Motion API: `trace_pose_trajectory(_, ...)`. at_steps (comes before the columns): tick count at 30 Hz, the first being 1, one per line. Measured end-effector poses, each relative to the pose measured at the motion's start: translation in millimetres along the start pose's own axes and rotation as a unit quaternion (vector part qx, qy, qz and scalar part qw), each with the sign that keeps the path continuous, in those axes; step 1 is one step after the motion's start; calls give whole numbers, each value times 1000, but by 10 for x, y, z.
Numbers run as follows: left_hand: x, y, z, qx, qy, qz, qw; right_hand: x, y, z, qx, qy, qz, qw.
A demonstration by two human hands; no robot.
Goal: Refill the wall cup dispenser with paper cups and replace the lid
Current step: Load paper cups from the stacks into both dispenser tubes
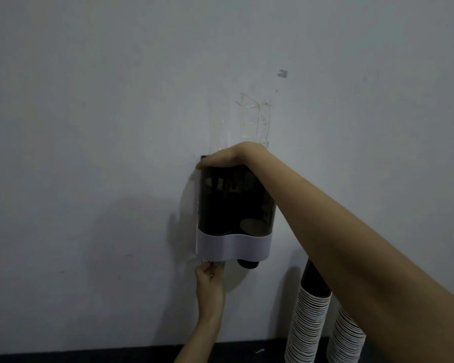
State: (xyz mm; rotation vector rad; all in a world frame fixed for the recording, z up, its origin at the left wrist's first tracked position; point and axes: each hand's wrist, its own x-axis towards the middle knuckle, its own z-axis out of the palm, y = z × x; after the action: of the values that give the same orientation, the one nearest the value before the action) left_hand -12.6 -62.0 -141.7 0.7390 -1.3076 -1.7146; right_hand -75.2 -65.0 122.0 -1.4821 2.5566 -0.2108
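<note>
The cup dispenser (pixel 233 205) hangs on the wall, a dark see-through body with a white band (pixel 232 244) at its base. My right hand (pixel 228 158) lies flat over its top, palm down, hiding whatever is under it. Below the left outlet, my left hand (pixel 209 280) pinches the bottom of a patterned paper cup (pixel 212 263) that pokes out. A dark cup bottom (pixel 247 263) shows in the right outlet.
Two tall stacks of paper cups (pixel 308 323) (pixel 347 339) stand at the lower right, partly behind my right forearm. Clear tape (pixel 254 119) sticks to the wall above the dispenser. A dark skirting strip (pixel 89 355) runs along the bottom.
</note>
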Motion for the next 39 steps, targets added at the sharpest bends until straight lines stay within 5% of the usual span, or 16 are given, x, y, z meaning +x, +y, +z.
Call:
trace_pose_trajectory(4,30,64,-10,-26,33,-32,999,-20,77,-32,100,-17,-16,995)
trace_pose_trajectory(12,99,68,14,11,0,-5,1000,57,20,1,24,-9,0,1000)
trace_pose_trajectory(22,97,9,-2,52,1,-5,999,18,74,48,62,9,-43,997)
trace_pose_trajectory(25,37,-76,89,97,5,-27,995,-109,223,219,93,133,-128,978)
trace_pose_trajectory(28,-53,-180,224,119,-14,-46,992,-416,594,431,172,371,-185,894)
trace_pose_trajectory(30,-112,-323,356,141,-40,-70,987,-678,1000,701,198,512,-140,824)
trace_pose_trajectory(32,-184,-508,546,190,-82,-99,973,-882,1500,1112,254,571,-38,780)
trace_pose_trajectory(36,-240,-853,914,308,-194,-75,928,-975,2233,2022,382,406,174,811)
trace_pose_trajectory(39,-149,-1084,1174,373,-249,-37,893,-806,2558,2533,393,328,201,835)
